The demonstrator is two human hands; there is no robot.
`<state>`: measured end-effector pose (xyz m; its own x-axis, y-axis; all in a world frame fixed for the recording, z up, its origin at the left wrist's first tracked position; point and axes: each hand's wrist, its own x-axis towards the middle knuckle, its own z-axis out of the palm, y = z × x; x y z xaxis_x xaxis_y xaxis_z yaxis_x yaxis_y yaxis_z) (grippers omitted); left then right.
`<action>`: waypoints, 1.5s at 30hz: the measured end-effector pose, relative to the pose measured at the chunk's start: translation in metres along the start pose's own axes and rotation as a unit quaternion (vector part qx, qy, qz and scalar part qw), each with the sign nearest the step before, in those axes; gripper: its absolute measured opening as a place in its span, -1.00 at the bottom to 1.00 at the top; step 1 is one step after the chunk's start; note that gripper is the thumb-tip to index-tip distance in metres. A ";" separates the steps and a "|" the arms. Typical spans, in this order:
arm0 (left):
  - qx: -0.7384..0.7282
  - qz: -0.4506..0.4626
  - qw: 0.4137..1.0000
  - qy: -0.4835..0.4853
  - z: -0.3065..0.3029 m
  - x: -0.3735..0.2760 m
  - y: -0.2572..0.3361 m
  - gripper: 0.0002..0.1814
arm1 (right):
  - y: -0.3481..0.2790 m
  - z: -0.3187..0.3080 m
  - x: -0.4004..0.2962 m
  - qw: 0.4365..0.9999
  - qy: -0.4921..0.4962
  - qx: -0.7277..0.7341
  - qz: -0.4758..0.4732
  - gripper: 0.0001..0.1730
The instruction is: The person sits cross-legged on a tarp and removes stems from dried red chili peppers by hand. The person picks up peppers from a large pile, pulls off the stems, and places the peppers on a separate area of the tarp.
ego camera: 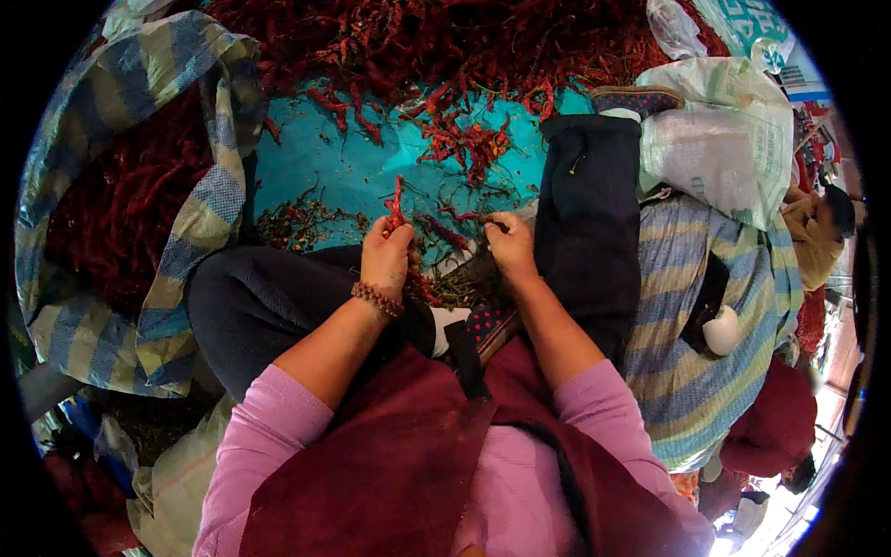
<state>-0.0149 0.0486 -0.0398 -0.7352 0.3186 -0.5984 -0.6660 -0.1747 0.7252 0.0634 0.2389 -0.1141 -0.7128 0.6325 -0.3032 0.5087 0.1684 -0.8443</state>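
My left hand (387, 255), with a beaded bracelet at the wrist, is closed around dried red chili peppers (396, 203); one sticks up past the fingertips and others hang below. To its right, my right hand (509, 242) has thumb and forefinger pinched near a thin stem; whether it grips the stem cannot be told. Between the hands, loose chilies (445, 232) and stems lie on a turquoise sheet (348, 163). A heap of dark green stems (463, 278) lies below, by my shoe.
A large pile of dried chilies (445, 42) spreads across the far side. An open striped woven sack (202, 209) of chilies stands at left. At right are a closed striped sack (696, 390) and a white woven sack (724, 139). Another person (811, 230) sits at far right.
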 end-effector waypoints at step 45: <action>0.093 -0.016 0.995 -0.028 -0.001 -0.001 0.004 -0.82 | -0.055 -0.001 0.008 0.893 -0.090 -0.389 -0.209 -0.78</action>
<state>-0.0172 0.0461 -0.0365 -0.7023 0.3742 -0.6055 -0.6499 0.0099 0.7599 0.0305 0.2353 -0.0697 -0.9492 0.2719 -0.1581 0.3118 0.8799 -0.3586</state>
